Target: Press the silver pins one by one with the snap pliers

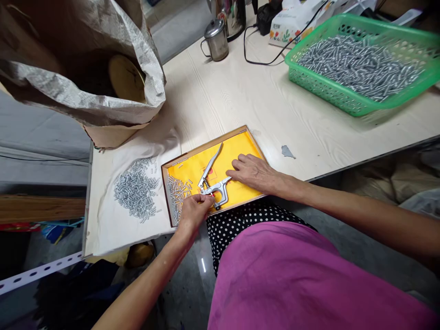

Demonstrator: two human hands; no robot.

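Silver long-handled metal pliers (216, 187), likely stiff, best squeezed by both handles: right hand (252, 174) grips one, left hand (195, 208) pinches nearby, contents unclear.

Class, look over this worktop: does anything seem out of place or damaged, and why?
One thing: a jagged grey patch on the table, right of the yellow-lined tray. Its ragged outline breaks the pale surface; scrap or surface damage, I cannot tell.

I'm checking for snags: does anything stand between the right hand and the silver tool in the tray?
Nothing visible: the right hand is right at the silver tool; loose metal pieces lie beyond it, near the left hand.
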